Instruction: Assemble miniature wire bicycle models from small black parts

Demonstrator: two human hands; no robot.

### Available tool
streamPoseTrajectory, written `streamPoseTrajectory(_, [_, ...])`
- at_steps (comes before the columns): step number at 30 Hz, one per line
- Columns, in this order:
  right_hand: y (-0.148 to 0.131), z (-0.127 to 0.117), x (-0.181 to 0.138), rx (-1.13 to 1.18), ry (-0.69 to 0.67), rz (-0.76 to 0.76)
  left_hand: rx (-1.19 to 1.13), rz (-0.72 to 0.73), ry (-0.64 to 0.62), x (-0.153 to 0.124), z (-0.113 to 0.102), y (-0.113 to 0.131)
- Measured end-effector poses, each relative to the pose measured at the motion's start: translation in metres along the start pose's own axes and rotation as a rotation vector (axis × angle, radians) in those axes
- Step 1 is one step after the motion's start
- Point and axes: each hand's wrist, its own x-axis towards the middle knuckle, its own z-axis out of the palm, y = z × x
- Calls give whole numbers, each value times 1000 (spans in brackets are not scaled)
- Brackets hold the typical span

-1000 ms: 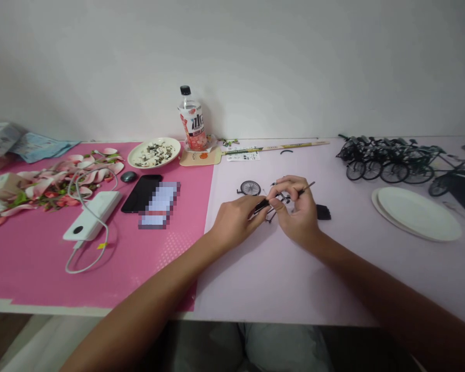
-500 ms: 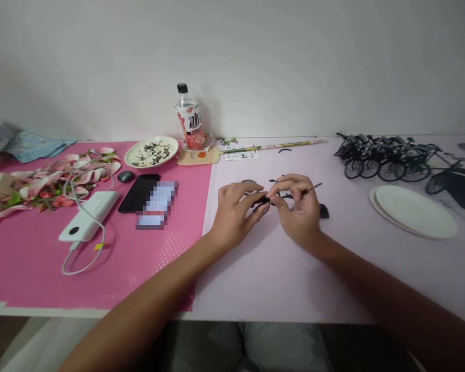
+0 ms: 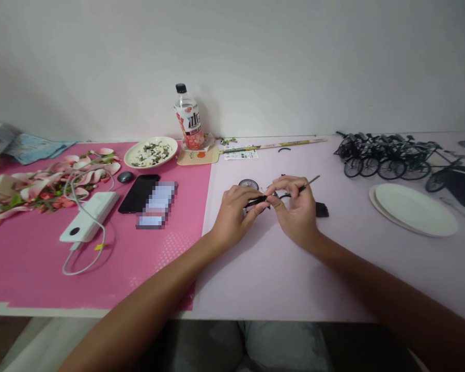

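Note:
Fingers of my left hand (image 3: pixel 232 213) are closed on a small black bicycle part (image 3: pixel 254 201), just above the lilac table cover. My right hand (image 3: pixel 297 209) meets it there, thumb and index fingertip pinched at the part's right end. A thin dark stick-like tool (image 3: pixel 313 181) lies across the right hand's fingers, its slim grey end pointing up and right. Behind my left fingers shows a small spoked wheel (image 3: pixel 248 184). A black block-like piece (image 3: pixel 322 210) lies beside my right hand. The fingers cover much of the held part.
Several miniature black bicycles (image 3: pixel 391 157) stand at the back right, with stacked white plates (image 3: pixel 416 209) before them. Leftward are a bottle (image 3: pixel 189 124), a plate of small pieces (image 3: pixel 151 152), phones (image 3: pixel 139 194), a power strip (image 3: pixel 89 217) and artificial flowers (image 3: pixel 62 183).
My left fingers have lowered and flattened a little around the black part, so more of the wheel shows behind them. The tool in my right hand has tilted up slightly.

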Motion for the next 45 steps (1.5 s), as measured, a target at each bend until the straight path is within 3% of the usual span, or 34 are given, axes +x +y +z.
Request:
streamPoseTrajectory(6, [4, -1, -2, 100, -93, 112, -90, -69, 15, 0, 2, 1])
streamPoseTrajectory(15, [7, 0, -6, 135, -115, 185, -312, -324, 96, -4, 4, 7])
streamPoseTrajectory(24, [9, -2, -3, 109, -103, 180, -424, -394, 52, -1, 5, 7])
streamPoseTrajectory(33, [12, -9, 2, -76, -229, 67, -459, -464, 58, -1, 6, 8])
streamPoseTrajectory(40, [11, -12, 3, -49, -302, 122, -411, -421, 60, 1, 2, 10])
streamPoseTrajectory(45, [11, -9, -1, -19, -272, 188, -371, -415, 61, 0, 4, 6])
